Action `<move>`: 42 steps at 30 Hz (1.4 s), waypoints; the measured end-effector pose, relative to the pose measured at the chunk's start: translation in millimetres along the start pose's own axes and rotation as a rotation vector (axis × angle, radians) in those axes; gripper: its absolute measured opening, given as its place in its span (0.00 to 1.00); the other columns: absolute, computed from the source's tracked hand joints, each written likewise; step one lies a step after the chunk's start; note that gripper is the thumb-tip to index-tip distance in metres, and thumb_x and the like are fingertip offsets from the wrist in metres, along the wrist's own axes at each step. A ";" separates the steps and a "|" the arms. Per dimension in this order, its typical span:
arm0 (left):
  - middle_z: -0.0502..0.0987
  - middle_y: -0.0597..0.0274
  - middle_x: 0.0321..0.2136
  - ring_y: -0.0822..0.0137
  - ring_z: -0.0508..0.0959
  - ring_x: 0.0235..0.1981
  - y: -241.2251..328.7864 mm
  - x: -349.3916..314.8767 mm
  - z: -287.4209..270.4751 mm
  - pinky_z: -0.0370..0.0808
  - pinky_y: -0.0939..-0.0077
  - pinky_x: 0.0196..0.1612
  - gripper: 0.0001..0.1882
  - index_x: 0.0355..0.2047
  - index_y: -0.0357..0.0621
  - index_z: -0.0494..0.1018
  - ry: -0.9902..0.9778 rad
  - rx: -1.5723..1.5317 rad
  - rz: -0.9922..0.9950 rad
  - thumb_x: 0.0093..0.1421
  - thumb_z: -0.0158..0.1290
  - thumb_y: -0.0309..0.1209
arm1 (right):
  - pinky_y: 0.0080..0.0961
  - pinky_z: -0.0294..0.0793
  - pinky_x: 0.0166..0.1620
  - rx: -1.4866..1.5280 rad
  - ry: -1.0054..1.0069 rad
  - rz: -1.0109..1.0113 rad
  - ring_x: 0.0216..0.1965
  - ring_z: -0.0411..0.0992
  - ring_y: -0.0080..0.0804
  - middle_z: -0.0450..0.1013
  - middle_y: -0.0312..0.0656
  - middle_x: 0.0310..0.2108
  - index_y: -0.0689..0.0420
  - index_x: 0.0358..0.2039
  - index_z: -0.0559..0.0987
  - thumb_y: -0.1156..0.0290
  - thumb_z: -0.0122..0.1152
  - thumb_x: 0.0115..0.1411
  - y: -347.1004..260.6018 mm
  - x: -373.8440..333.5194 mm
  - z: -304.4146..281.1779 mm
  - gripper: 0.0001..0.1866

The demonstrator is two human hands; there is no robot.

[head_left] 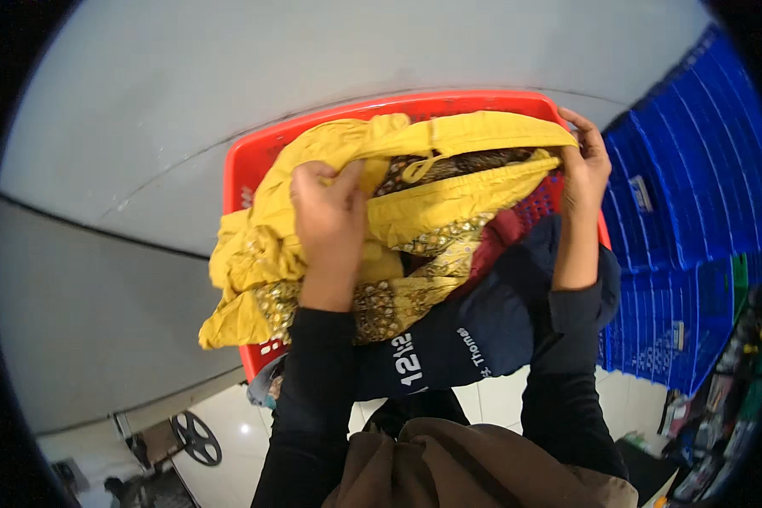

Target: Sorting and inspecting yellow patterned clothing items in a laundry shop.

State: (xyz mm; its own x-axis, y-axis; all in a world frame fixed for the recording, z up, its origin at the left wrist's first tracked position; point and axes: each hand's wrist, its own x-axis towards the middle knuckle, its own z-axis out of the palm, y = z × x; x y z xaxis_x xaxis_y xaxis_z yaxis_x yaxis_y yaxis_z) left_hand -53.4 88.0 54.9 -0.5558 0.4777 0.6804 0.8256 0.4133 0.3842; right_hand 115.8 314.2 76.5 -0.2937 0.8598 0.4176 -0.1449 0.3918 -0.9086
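Observation:
A yellow garment (478, 193) with a drawstring waistband and brown-and-gold patterned trim lies heaped in a red plastic basket (237, 173). My left hand (328, 224) is closed on the cloth near the left end of the waistband. At the other end, my right hand (586, 161) pinches the waistband by the basket's right rim, so the band is stretched between both hands. A small yellow drawstring loop (421, 168) hangs at its middle, and dark patterned fabric shows inside the opening. Below it, a navy garment (483, 339) with white print drapes over the near rim, beside a maroon cloth (498, 241).
Stacked blue plastic crates (694, 169) stand close on the right. A pale grey panel surface (313, 51) runs behind and left of the basket. At lower left is a black spoked handwheel (196, 438). White floor tiles (491, 398) show below, with packaged goods (720, 406) at lower right.

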 end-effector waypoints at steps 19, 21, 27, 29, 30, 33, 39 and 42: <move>0.72 0.54 0.36 0.56 0.73 0.39 43.6 -15.7 3.7 0.68 0.70 0.42 0.10 0.39 0.41 0.71 -0.253 -0.753 -0.287 0.59 0.43 0.29 | 0.25 0.66 0.44 0.017 -0.729 0.529 0.42 0.69 0.30 0.73 0.43 0.37 0.60 0.35 0.77 0.76 0.48 0.56 13.1 -77.4 79.5 0.09; 0.73 0.55 0.39 0.57 0.72 0.42 83.7 -19.1 -11.2 0.68 0.72 0.45 0.12 0.40 0.41 0.70 -0.271 -0.904 -0.185 0.61 0.39 0.30 | 0.26 0.66 0.47 -0.266 -0.926 0.524 0.46 0.68 0.30 0.70 0.44 0.44 0.60 0.44 0.73 0.74 0.49 0.56 4.8 -86.8 71.7 0.14; 0.75 0.59 0.34 0.62 0.76 0.34 236.3 -93.2 -102.0 0.73 0.73 0.38 0.12 0.42 0.44 0.72 -0.862 -1.204 0.315 0.57 0.46 0.24 | 0.26 0.66 0.48 0.012 -1.025 0.234 0.47 0.68 0.30 0.70 0.44 0.45 0.60 0.44 0.72 0.73 0.50 0.55 -96.8 -179.3 -36.6 0.15; 0.75 0.61 0.35 0.63 0.76 0.32 236.2 -104.3 -131.3 0.73 0.72 0.35 0.12 0.42 0.44 0.72 -0.895 -1.209 0.358 0.57 0.47 0.26 | 0.26 0.66 0.48 0.010 -1.022 0.252 0.47 0.68 0.30 0.70 0.44 0.45 0.60 0.45 0.72 0.73 0.50 0.55 -125.6 -212.5 -68.4 0.15; 0.75 0.61 0.35 0.63 0.76 0.32 233.2 -109.1 -147.1 0.73 0.72 0.35 0.12 0.42 0.44 0.72 -0.862 -1.234 0.391 0.57 0.47 0.26 | 0.26 0.66 0.48 0.010 -1.010 0.264 0.47 0.68 0.30 0.70 0.44 0.45 0.60 0.45 0.72 0.73 0.50 0.55 -139.4 -233.0 -82.4 0.15; 0.75 0.63 0.37 0.64 0.76 0.32 237.9 -132.5 -197.5 0.73 0.73 0.34 0.12 0.42 0.45 0.72 -0.855 -1.137 0.493 0.57 0.48 0.28 | 0.26 0.66 0.48 -0.003 -0.952 0.295 0.47 0.68 0.30 0.70 0.44 0.45 0.59 0.45 0.71 0.72 0.50 0.55 -170.7 -288.1 -116.6 0.16; 0.73 0.58 0.41 0.59 0.74 0.40 292.8 -219.5 -274.7 0.70 0.70 0.42 0.15 0.47 0.47 0.68 -1.153 -1.586 0.537 0.61 0.45 0.34 | 0.27 0.66 0.48 -0.049 -0.815 0.336 0.47 0.67 0.30 0.69 0.44 0.46 0.59 0.46 0.71 0.71 0.51 0.55 -215.5 -396.6 -173.0 0.17; 0.73 0.57 0.42 0.59 0.73 0.43 304.9 -259.0 -302.1 0.69 0.68 0.45 0.15 0.47 0.47 0.68 -1.321 -1.651 0.561 0.61 0.45 0.35 | 0.27 0.66 0.48 -0.057 -0.760 0.349 0.47 0.67 0.30 0.69 0.44 0.46 0.59 0.46 0.70 0.71 0.51 0.55 -234.2 -438.9 -196.3 0.17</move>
State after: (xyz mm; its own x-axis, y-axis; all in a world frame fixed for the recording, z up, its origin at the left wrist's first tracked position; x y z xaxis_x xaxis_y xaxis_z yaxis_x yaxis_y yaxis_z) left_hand 371.7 -143.9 184.4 0.5700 0.6820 0.4583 -0.2019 -0.4244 0.8827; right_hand 464.1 -90.6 104.1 -0.8726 0.4883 -0.0138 0.1146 0.1771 -0.9775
